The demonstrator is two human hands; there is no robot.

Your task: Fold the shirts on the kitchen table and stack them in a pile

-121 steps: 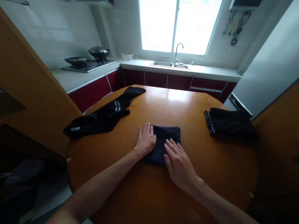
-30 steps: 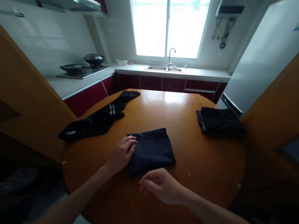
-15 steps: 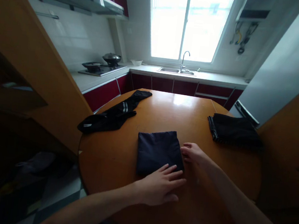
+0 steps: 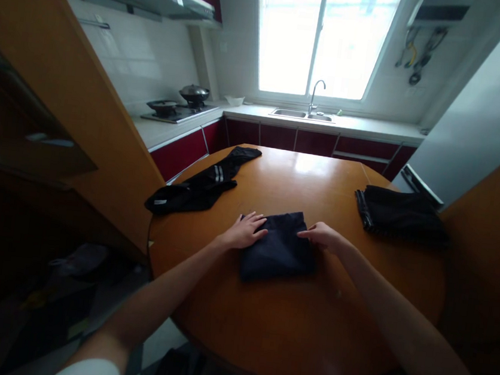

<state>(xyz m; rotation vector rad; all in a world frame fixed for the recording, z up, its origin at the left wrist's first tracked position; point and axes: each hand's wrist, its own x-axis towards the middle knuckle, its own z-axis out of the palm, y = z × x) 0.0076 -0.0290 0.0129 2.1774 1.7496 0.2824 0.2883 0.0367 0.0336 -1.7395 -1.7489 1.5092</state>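
A folded navy garment [image 4: 279, 251] lies flat on the wooden table [image 4: 288, 330], directly in front of me. My left hand [image 4: 245, 232] rests on its upper left part with the fingers outstretched and the palm down. At the garment's right edge, my right hand [image 4: 322, 236] has its fingers drawn together in a pinch on the cloth; the thumb is mostly hidden. The far and near edges of the garment are uncovered.
A black garment with two light stripes [image 4: 195, 190] is spread along the table's left edge. Folded black clothes [image 4: 403, 214] lie at the right. Beyond the table are a sink [image 4: 303, 115], a stove [image 4: 181, 112] and a fridge [image 4: 479, 111].
Over the last half second, my left hand has moved from the garment's near edge to its upper left. My right hand has come onto the right edge. Earlier, the garment was turned on the table.
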